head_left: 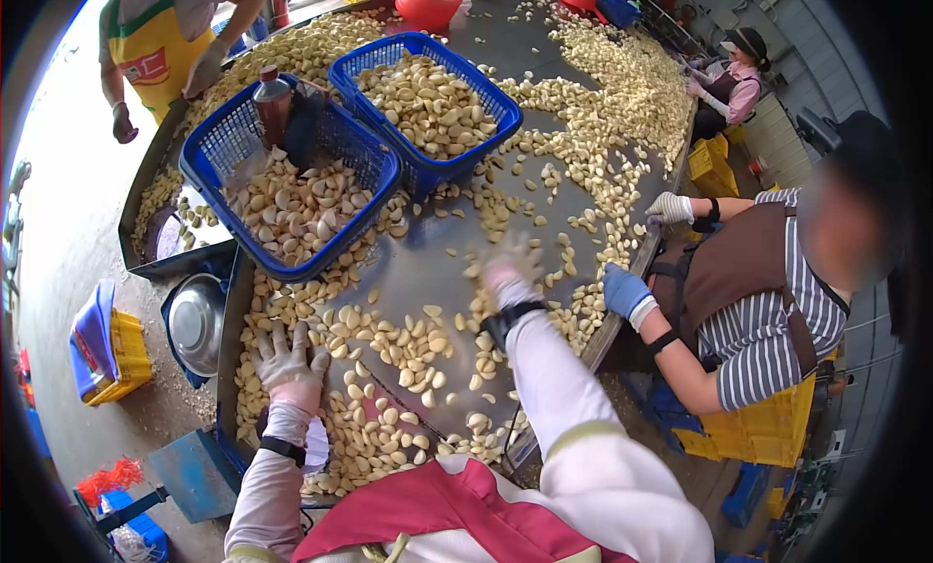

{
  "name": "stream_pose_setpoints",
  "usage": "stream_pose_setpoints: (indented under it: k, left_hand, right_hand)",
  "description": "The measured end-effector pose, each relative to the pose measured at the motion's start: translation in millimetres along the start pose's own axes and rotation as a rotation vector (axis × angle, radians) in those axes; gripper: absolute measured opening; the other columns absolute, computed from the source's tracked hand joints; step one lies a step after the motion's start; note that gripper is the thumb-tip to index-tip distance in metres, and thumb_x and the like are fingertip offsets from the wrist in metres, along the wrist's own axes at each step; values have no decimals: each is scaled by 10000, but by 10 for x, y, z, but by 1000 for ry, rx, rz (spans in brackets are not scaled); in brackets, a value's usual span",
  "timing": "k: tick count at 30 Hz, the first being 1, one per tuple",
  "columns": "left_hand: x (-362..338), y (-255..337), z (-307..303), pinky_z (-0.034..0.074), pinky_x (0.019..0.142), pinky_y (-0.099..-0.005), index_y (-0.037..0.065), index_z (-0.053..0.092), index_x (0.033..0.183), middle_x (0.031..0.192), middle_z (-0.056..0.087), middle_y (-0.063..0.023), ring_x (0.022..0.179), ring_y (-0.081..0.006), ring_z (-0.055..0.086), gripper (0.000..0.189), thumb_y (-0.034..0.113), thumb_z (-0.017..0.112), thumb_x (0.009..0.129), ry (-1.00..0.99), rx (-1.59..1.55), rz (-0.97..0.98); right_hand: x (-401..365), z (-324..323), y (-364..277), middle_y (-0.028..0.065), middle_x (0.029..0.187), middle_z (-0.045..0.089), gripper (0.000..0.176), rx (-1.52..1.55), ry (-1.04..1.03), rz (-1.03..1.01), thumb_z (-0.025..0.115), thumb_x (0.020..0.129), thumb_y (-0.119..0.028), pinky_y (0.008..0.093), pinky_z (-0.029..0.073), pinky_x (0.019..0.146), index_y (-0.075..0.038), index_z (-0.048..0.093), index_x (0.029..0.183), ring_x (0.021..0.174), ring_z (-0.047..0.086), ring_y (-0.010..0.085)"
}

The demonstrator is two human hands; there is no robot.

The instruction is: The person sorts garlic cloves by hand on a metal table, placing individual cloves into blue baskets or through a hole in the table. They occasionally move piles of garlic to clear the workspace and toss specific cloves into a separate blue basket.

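Note:
Peeled garlic cloves lie scattered over a grey metal table. My left hand, in a thin pale glove, rests among cloves near the table's left edge, its fingers spread and gripping nothing. Farther forward, my right hand reaches across the table beside loose cloves. Motion blurs it, but its fingers look stretched out and apart. Ahead on the left, one blue basket holds unpeeled-looking cloves and a reddish-brown bottle. A second blue basket behind it contains paler cloves.
At right, a co-worker in a striped shirt has a white-gloved hand and a blue-gloved hand at the table edge. Other people stand far left and far right. A metal bowl and yellow crate sit left; a red basin is behind.

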State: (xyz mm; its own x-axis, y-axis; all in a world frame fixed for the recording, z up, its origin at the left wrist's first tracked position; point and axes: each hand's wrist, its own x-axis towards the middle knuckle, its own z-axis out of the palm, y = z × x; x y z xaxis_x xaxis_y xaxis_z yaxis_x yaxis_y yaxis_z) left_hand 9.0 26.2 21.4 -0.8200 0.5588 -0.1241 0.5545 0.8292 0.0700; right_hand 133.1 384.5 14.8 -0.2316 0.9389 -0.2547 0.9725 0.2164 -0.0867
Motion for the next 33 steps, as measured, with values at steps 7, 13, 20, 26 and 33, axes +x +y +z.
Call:
stream_pose_setpoints:
  k: [7,13,20,26,33]
  left_hand:
    - [-13,3,-12,185,1164,-569,189,492,1431,1508,401,-184,1414,-435,284,638,494,608,882,27,-17,23]
    - [-18,0,-50,216,1157,-558,175,490,1432,1505,397,-172,1414,-431,278,622,439,611,882,24,-19,6]
    - [-28,-46,0,231,1141,-559,184,504,1413,1481,429,-159,1403,-412,308,612,462,615,878,49,7,42]
    - [-34,-56,12,225,1141,-560,182,509,1406,1476,430,-162,1396,-412,315,606,452,620,875,50,-11,41]
    - [-47,-74,26,214,1148,-558,187,510,1407,1480,427,-161,1395,-413,317,610,453,623,870,79,-38,46]
  right_hand:
    - [-563,-316,221,140,1460,469,650,-58,-123,-538,654,856,-487,488,334,1126,-183,487,1405,1353,421,361]
    - [-1018,-141,647,284,1347,494,653,-281,-681,-335,643,875,-291,478,510,961,-36,396,1423,1162,604,342]
    - [-1662,44,70,211,1282,609,457,356,-786,-930,610,871,-226,393,463,1021,-69,594,1300,1177,590,354]
    - [-891,-152,-80,126,998,663,244,-34,-132,-843,682,859,-253,440,499,920,-140,688,1075,1045,616,344]
    - [-720,-226,-190,138,964,707,295,-98,-559,-646,696,822,-223,401,558,791,-94,647,1083,885,689,300]
